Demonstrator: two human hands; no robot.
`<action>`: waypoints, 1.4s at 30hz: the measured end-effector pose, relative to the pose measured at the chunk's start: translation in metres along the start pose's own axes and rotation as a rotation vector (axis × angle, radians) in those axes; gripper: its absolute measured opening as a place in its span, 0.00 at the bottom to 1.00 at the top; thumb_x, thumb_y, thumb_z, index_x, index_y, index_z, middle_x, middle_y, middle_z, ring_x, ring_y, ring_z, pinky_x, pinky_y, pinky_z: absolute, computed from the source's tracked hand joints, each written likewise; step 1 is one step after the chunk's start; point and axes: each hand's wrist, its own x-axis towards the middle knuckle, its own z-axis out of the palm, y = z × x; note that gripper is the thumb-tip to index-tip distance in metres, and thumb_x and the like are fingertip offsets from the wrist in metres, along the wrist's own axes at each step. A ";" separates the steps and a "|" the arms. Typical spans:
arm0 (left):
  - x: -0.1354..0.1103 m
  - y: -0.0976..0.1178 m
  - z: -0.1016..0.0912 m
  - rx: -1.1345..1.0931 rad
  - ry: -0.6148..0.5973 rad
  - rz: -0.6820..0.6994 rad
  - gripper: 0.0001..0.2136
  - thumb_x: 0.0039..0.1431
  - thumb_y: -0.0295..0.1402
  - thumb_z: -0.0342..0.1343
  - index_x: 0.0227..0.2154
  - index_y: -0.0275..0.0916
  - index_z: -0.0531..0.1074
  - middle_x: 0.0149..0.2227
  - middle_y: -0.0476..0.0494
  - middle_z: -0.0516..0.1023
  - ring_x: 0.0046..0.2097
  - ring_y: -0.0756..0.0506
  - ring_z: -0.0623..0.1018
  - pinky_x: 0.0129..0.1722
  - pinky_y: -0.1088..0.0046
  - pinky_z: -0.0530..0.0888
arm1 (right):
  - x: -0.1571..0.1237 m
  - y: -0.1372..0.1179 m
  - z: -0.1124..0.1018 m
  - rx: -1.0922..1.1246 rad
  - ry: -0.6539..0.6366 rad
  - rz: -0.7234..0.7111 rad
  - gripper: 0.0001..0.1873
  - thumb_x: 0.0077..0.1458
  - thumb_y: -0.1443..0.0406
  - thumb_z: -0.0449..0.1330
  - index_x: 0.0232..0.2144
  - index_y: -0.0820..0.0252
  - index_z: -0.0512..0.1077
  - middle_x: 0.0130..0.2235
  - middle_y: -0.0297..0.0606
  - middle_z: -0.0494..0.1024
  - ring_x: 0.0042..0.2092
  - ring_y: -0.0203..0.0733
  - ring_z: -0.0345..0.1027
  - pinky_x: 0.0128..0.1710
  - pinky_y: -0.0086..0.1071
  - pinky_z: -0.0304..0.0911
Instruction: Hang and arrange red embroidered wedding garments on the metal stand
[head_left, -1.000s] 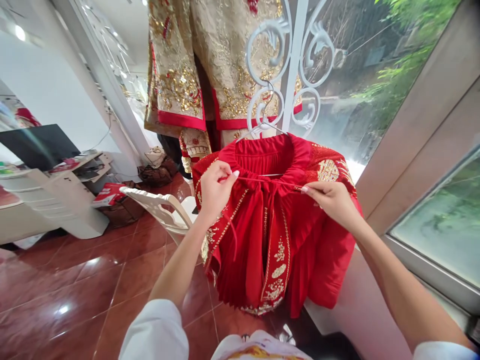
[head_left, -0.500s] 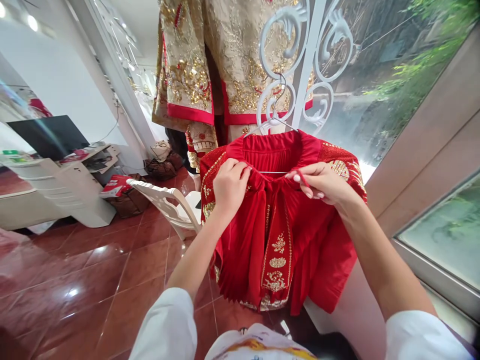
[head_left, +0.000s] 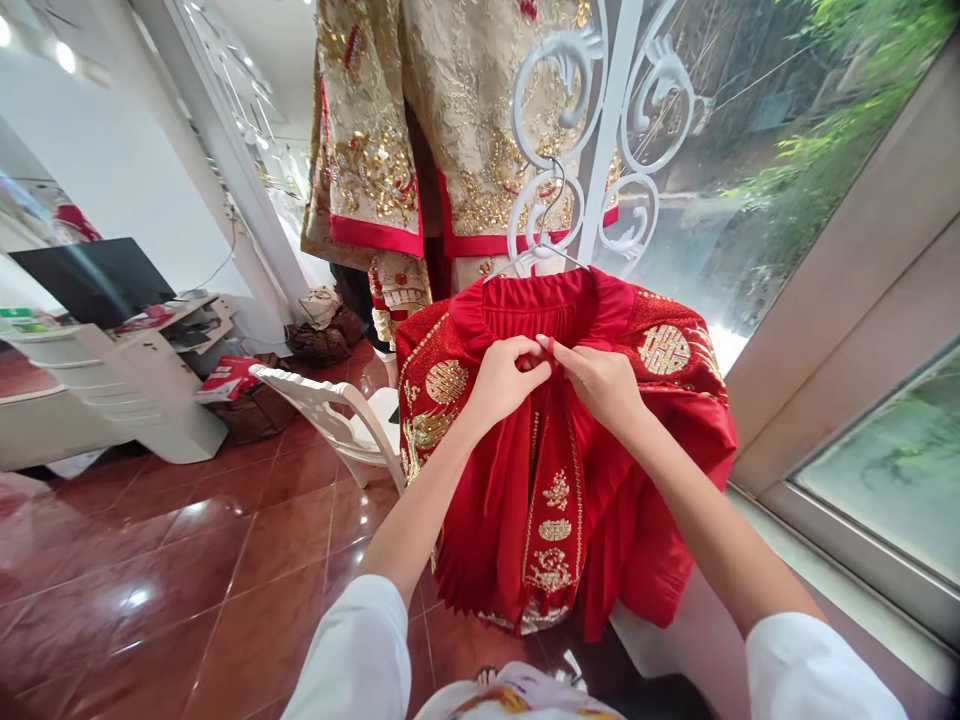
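A red garment [head_left: 487, 500] with gold embroidery and pleats hangs in front of me on a thin wire hanger [head_left: 553, 205]. At the middle of its neckline, my left hand [head_left: 511, 380] and my right hand [head_left: 604, 382] meet, fingertips almost touching. Both are closed in a pinch on a thin red tie [head_left: 551, 345], of which only a short piece shows between the fingers. A gold-edged panel [head_left: 555, 500] runs down the garment below my hands.
The hanger hooks onto a white scrolled metal frame [head_left: 559, 90]. Behind hangs a beige and gold embroidered garment [head_left: 480, 130] with red trim. A white chair [head_left: 334, 420] stands to the left, near a desk with a monitor [head_left: 94, 280]. A window [head_left: 750, 180] is on the right.
Both hands have moved inward along the neckline, from apart on either side to together at its centre. The round gold emblems on the shoulders are now uncovered.
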 end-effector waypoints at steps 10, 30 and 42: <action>-0.007 -0.002 -0.003 0.397 0.058 0.128 0.02 0.52 0.25 0.51 0.26 0.38 0.66 0.38 0.45 0.68 0.40 0.47 0.68 0.40 0.70 0.67 | 0.003 -0.006 -0.009 -0.002 0.167 0.037 0.11 0.55 0.68 0.48 0.29 0.62 0.71 0.37 0.40 0.70 0.32 0.34 0.61 0.25 0.27 0.50; -0.001 0.000 -0.007 0.757 -0.193 0.195 0.11 0.62 0.35 0.47 0.44 0.40 0.69 0.44 0.43 0.73 0.47 0.43 0.68 0.49 0.61 0.54 | -0.021 -0.026 0.006 -0.212 0.245 0.368 0.16 0.59 0.57 0.48 0.30 0.63 0.67 0.33 0.43 0.70 0.29 0.38 0.61 0.23 0.30 0.42; 0.000 -0.031 0.003 0.744 -0.025 0.348 0.13 0.62 0.35 0.48 0.48 0.46 0.70 0.44 0.46 0.74 0.45 0.46 0.69 0.45 0.62 0.54 | -0.031 -0.033 0.039 -0.299 0.075 0.281 0.13 0.60 0.64 0.48 0.33 0.64 0.69 0.27 0.40 0.74 0.27 0.38 0.65 0.22 0.31 0.40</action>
